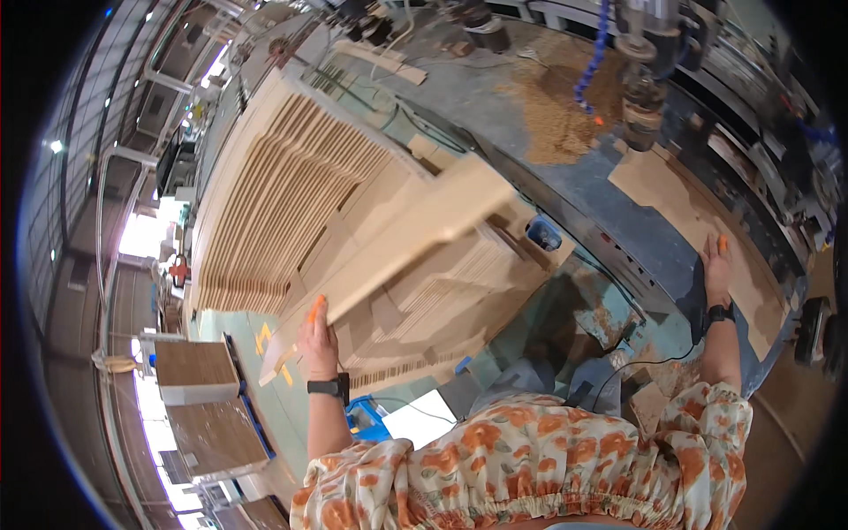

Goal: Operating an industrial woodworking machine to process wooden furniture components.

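Observation:
My left hand [316, 338] grips the near end of a long pale wooden board [415, 234] and holds it slanted above a low stack of similar boards [446, 305]. An orange fingertip cover shows on that hand, and a black watch sits on the wrist. My right hand [716, 269] lies flat, fingers spread, on a flat brown panel [680, 208] that rests on the machine table [609, 190]. It also wears an orange fingertip cover and a black wristband.
A tall stack of wooden boards [274, 194] stands to the left. A sawdust heap [556, 110] lies on the machine table beside a drill head [642, 84] with a blue hose. Stacked crates [199, 371] and a blue box [367, 420] sit lower left.

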The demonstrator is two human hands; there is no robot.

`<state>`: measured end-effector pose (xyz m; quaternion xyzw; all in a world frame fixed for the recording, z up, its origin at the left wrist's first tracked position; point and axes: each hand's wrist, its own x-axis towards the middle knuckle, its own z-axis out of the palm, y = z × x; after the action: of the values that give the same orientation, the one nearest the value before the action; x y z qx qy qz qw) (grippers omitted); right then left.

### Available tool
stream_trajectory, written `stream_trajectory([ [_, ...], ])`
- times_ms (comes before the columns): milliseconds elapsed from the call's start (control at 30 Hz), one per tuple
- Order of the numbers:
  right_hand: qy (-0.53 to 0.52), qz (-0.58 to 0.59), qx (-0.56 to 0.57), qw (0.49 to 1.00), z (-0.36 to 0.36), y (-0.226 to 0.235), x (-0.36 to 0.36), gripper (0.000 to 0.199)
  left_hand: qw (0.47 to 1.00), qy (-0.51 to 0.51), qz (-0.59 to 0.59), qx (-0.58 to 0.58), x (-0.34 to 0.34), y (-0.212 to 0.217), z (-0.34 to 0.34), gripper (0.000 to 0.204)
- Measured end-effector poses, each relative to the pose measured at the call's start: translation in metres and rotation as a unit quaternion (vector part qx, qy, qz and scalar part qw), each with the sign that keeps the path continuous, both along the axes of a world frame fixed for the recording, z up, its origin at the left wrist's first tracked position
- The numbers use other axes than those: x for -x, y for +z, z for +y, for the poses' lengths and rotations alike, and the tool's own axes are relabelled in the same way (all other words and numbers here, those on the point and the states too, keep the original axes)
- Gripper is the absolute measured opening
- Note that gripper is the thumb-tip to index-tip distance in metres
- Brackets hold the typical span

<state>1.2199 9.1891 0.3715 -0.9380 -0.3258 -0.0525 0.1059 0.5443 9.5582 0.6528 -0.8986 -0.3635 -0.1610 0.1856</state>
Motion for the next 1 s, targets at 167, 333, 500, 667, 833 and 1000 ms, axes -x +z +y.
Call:
stream_trajectory([
  [167,-0.012,0.010,0.028,0.999,0.023,0.034,0.031,0.054,0.991,0.131,-0.034,-0.001,0.072,-0.044,0.064,0.055],
  [333,-0.013,0.119,-0.026,0.992,0.004,0.071,0.099,0.047,0.991,0.125,-0.040,-0.001,0.093,-0.082,0.128,0.048],
  [500,-0.069,0.044,-0.035,0.996,-0.112,0.119,0.146,0.043,0.981,0.149,0.017,0.126,0.095,-0.095,0.146,0.049],
  [667,-0.308,0.002,-0.063,0.949,-0.339,0.161,0.257,0.040,0.915,0.248,0.089,0.305,0.069,-0.073,0.156,0.057],
  [833,-0.724,0.166,0.180,0.645,-0.549,0.139,0.569,0.062,0.986,0.085,0.101,0.105,-0.048,-0.018,0.103,0.049],
  [1000,-0.661,0.219,0.252,0.672,-0.556,0.056,0.745,0.050,0.779,-0.360,-0.031,0.512,-0.321,-0.036,-0.092,0.044],
])
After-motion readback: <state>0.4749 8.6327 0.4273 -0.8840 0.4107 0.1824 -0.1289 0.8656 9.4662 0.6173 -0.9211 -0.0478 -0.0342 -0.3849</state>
